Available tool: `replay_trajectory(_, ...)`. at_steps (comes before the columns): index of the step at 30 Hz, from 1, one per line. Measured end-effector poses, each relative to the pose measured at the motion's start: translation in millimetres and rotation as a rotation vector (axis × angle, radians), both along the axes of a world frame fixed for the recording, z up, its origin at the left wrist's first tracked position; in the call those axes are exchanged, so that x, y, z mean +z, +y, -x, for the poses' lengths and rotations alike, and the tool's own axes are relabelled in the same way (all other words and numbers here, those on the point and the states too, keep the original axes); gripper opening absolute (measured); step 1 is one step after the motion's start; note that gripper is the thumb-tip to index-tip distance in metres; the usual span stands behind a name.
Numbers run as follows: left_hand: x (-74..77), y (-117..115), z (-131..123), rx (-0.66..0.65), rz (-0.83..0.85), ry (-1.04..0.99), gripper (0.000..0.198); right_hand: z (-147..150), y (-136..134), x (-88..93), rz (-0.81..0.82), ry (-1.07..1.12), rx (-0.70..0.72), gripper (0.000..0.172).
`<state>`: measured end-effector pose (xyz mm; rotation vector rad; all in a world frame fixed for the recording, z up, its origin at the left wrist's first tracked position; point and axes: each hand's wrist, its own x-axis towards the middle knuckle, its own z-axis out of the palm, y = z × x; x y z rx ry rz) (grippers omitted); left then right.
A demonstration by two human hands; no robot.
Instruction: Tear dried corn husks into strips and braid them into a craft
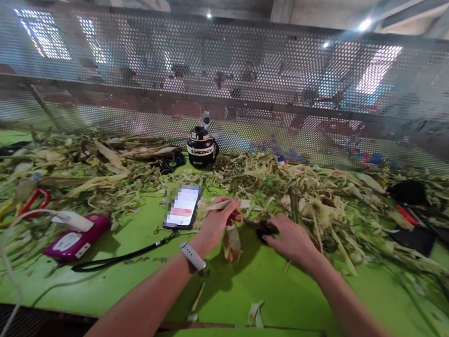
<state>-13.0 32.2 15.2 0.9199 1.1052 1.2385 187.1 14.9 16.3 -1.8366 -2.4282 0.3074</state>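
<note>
In the head view my left hand (216, 223), with a pale band on its wrist, pinches pieces of corn husk. A folded, tan-tipped corn husk (232, 245) hangs below its fingers, and a pale strip sticks out above them. To the right, my right hand (290, 239) is closed around the dark handles of what look like scissors (263, 228). Their blades point left, towards the husk. Just left of my left hand a phone (183, 207) with a lit screen lies on the green table (274, 304).
Loose husk scraps (320, 185) cover the far half of the table. A black bottle (201, 148) stands before a perforated metal screen (243, 73). At left lie a magenta power bank (93, 232) with a white cable, red-and-yellow-handled scissors (38, 198) and a black strap (116, 260).
</note>
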Motion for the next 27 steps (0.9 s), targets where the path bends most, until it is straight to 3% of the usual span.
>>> replay_trajectory(5,-3.3,1,-1,-0.014,0.008,-0.059,0.028,0,0,-2.6,-0.035,0.007,-0.025,0.033)
replay_trajectory(9,-5.2,1,-1,-0.026,0.031,-0.060,0.030,0,-1,-0.1,-0.004,0.048,0.000,0.027)
replay_trajectory(12,-6.6,2,0,-0.077,0.071,-0.033,0.031,3,-1,0.6,-0.147,0.200,-0.010,0.036)
replay_trajectory(14,-7.4,2,1,-0.178,0.109,-0.048,0.033,4,-1,-2.3,-0.255,0.370,0.108,0.039)
replay_trajectory(17,-7.4,2,1,-0.339,0.207,-0.098,0.033,4,0,-9.1,-0.359,0.596,0.366,0.026)
replay_trajectory(19,-6.6,1,0,-0.372,0.268,-0.142,0.034,5,-2,-11.3,-0.418,0.660,0.434,0.022)
replay_trajectory(23,-5.1,-1,-2,-0.391,0.283,-0.193,0.035,7,-8,-5.7,-0.530,0.554,0.370,0.023)
replay_trajectory(27,-2.8,-4,-2,-0.429,0.255,-0.102,0.032,12,-11,-2.5,-0.535,0.485,0.371,0.023)
